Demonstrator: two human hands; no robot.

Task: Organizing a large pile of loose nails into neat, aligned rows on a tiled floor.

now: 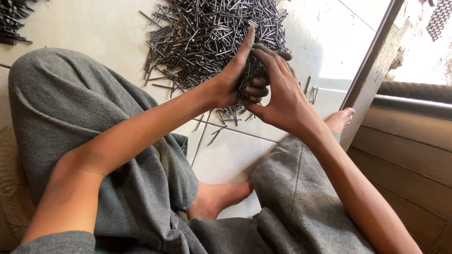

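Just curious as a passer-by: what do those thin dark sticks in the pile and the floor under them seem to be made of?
The nails look like steel with a dark, dull grey finish: thin straight shanks, small heads, faint glints. The bundle held between left hand and right hand looks the same. The floor seems glazed ceramic tile: pale, glossy, with grout lines.

A bundle of dark steel nails (249, 77) stands gathered roughly parallel, its lower ends splaying out in a ragged fan just above the pale tiled floor (235, 155). Just behind it lies a large loose heap of nails (207, 33), thin, dark grey and crisscrossed in every direction. A few stray nails (207, 129) lie singly on the tiles nearby.
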